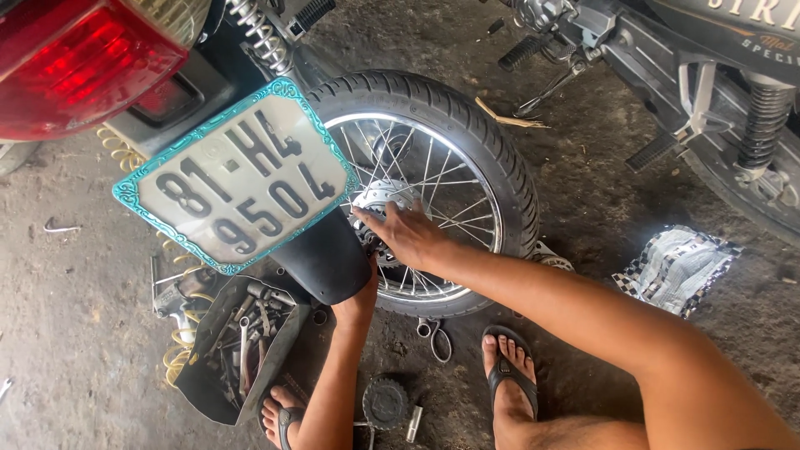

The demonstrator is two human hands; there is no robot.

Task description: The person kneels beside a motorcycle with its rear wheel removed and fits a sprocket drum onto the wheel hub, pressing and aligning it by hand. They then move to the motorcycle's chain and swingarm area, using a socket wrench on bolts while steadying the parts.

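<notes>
On the dirty grey floor, a black rubber back wheel with shiny metal spokes [433,179] stands upright. The right hand [408,233] lies flat on its silver round hub [377,198], fingers spread apart. The left hand [358,302] reaches behind the black mudguard [321,258]; its grip is hidden.

tyre [467,112]: black, ribbed tread
spokes [442,179]: silver
number plate [242,175]: white, framed in ornate teal
tail light [79,62]: red, far left
mudguard [325,262]: black
sandals [507,371]: black
cloth [679,267]: black-and-white chequered, right
floor [75,333]: grey, stained
coiled hose [177,354]: yellow
</notes>
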